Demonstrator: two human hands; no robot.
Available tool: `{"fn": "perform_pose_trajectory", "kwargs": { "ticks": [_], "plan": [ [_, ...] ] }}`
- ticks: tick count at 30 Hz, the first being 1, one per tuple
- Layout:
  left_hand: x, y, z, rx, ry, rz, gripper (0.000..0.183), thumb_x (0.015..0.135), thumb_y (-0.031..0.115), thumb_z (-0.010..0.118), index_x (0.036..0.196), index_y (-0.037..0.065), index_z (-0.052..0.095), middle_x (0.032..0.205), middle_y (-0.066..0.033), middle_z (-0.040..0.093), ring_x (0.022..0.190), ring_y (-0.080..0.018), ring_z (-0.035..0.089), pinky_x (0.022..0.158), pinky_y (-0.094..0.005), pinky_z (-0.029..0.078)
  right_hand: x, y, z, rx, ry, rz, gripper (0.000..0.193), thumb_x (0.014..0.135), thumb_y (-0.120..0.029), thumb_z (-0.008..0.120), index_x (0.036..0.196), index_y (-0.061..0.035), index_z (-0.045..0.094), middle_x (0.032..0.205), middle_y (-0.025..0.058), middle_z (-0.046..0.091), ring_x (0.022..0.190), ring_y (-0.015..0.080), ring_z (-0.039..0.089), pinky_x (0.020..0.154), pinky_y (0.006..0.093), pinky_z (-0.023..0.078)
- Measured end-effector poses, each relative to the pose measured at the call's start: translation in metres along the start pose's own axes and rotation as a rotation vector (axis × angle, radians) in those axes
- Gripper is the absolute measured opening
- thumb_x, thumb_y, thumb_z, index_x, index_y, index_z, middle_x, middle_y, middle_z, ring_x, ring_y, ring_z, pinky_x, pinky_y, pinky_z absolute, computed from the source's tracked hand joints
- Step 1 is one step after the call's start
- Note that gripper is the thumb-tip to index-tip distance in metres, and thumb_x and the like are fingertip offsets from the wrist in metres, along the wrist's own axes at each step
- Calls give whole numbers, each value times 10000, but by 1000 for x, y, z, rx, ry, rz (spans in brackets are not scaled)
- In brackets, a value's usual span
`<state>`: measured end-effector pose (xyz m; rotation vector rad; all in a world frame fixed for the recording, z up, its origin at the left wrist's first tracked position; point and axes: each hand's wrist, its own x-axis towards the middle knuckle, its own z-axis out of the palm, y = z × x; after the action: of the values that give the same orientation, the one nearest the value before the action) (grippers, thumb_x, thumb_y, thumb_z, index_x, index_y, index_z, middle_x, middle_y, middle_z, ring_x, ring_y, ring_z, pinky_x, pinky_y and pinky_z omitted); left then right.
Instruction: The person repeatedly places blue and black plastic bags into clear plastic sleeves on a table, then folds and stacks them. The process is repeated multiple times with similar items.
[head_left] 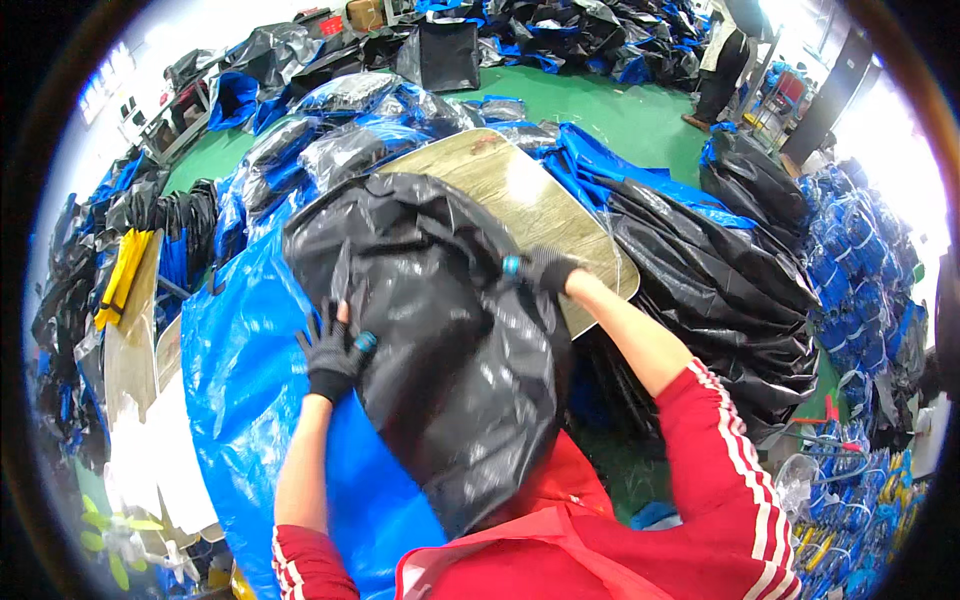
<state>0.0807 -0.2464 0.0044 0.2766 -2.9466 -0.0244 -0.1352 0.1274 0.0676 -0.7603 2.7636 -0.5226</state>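
Observation:
A large black tarpaulin piece (440,340) with a shiny, wrinkled surface lies in front of me, joined to or overlapping a blue tarpaulin panel (240,370) on its left. My left hand (335,355), in a dark glove, rests with spread fingers where the blue meets the black. At the black piece's right edge, my right hand (545,270), also gloved, has its fingers curled on the material, partly hidden against it. Underneath, a wood-patterned tabletop (560,210) shows beyond the black edge.
Folded black and blue tarpaulins (700,260) are heaped to the right, with blue bundles (865,270) beyond. More wrapped packs (350,150) sit behind the table. On the left hangs a yellow strip (125,275). A person (725,60) stands on the green floor (590,100) at the far right.

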Motion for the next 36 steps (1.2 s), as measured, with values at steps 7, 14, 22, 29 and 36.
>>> {"fn": "perform_pose_trajectory", "kwargs": {
  "ticks": [7, 14, 22, 29, 36],
  "plan": [
    [-19, 12, 12, -24, 24, 86, 687, 791, 599, 603, 1297, 139, 543, 1431, -179, 397, 1369, -409, 274, 1129, -598, 85, -40, 97, -62, 428, -282, 228, 379, 905, -400, 615, 1029, -48, 681, 908, 111, 703, 820, 239, 694, 694, 381, 572],
    [67, 147, -13, -232, 197, 457, 686, 756, 451, 665, 1297, 57, 512, 1415, -246, 394, 1305, -421, 347, 1078, -493, 288, 70, 6, -51, 401, -126, 239, 712, 780, -674, 592, 1089, -38, 668, 972, 175, 677, 876, 266, 664, 762, 394, 520],
    [14, 247, 83, -18, 149, 562, 636, 880, 193, 478, 1488, 128, 302, 1585, -122, 115, 1448, -359, 124, 1122, -641, 94, 76, 21, -30, -84, 120, -38, 491, 904, -485, 518, 902, -34, 711, 861, 227, 673, 703, 314, 670, 661, 422, 498],
    [73, 182, -36, -574, -387, 295, 697, 734, 426, 697, 1324, 106, 509, 1416, -168, 438, 1338, -403, 343, 1127, -564, 189, 145, 30, -55, -368, 161, -77, 276, 777, -195, 520, 880, -9, 697, 919, 236, 673, 851, 368, 669, 761, 435, 531],
    [73, 165, 22, -183, -89, 285, 975, 723, 777, 521, 1480, 198, 318, 1569, -70, 214, 1444, -398, 116, 1037, -725, 148, 157, -50, -16, -342, -97, -174, 364, 887, -304, 505, 1089, -68, 694, 1129, 169, 661, 1069, 326, 630, 916, 420, 486]
  ]
}}
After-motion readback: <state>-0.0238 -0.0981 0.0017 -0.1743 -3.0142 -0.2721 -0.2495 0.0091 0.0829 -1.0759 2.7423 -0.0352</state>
